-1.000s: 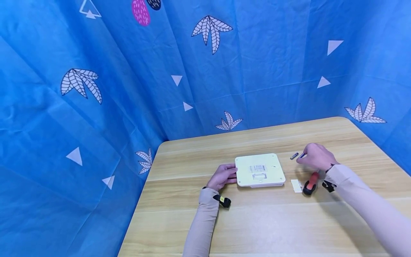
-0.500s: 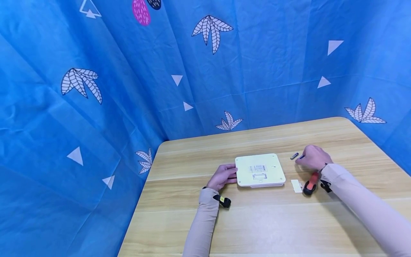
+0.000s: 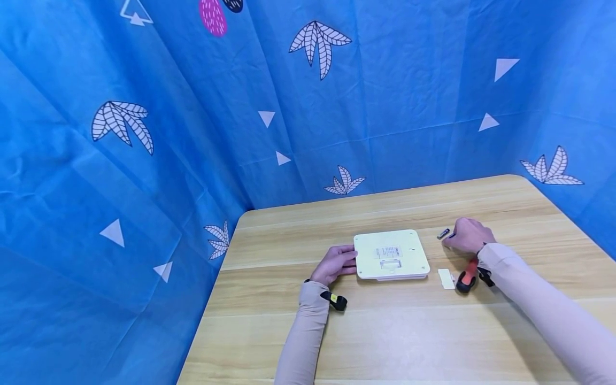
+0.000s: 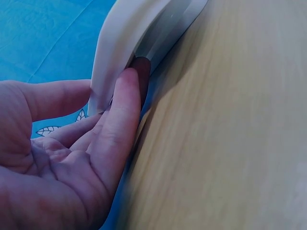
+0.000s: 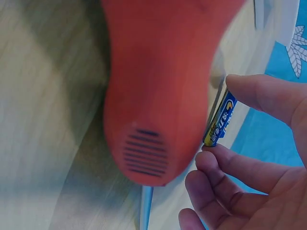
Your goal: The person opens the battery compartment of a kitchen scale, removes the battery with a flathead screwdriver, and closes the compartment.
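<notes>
My left hand grips the left edge of a flat white device, thumb on top and fingers beneath, as the left wrist view shows. A printed label and an uncovered battery compartment face up on the device. To its right, my right hand pinches a small blue and yellow battery by its two ends, between thumb and forefinger, close over the table. Another battery lies just left of those fingertips. A screwdriver with a red and black handle lies below the right wrist.
A small white cover lies between the device and the screwdriver. The wooden table runs back to a blue patterned curtain, which also hangs along the left side. Both wrists wear black straps with small cameras.
The right hand and forearm have shifted slightly left, with the battery between the fingertips throughout. The left hand and the device hold still; the head view has tilted a touch.
</notes>
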The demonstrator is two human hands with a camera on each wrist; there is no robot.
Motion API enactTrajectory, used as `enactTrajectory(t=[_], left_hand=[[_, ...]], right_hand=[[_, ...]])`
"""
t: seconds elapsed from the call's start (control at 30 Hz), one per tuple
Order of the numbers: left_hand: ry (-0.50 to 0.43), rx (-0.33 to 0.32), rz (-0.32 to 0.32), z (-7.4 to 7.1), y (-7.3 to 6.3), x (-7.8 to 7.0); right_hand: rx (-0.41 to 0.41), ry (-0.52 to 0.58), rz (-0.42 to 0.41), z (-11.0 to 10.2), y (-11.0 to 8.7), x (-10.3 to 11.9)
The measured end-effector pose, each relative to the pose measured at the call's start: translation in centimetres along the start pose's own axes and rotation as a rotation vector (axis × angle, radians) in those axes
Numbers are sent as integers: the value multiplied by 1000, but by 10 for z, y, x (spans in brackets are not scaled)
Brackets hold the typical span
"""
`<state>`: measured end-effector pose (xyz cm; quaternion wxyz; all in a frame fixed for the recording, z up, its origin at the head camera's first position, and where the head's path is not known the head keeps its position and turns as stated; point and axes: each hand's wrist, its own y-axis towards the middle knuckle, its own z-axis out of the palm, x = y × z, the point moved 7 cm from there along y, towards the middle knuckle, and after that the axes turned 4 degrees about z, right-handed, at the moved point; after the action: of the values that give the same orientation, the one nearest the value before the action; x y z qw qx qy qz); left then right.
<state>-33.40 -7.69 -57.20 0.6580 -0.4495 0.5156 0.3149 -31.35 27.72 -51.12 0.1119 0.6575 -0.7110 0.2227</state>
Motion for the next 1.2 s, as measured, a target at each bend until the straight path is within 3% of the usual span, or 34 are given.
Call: enactTrajectory(t=[0.7,1.2], left_hand=[[0,2,0,0,2,0],[-3,0,-7,1,2,0]], right_hand=[[4,-12,9,2,0,-6],[30,4,15,-16,-13,-13]])
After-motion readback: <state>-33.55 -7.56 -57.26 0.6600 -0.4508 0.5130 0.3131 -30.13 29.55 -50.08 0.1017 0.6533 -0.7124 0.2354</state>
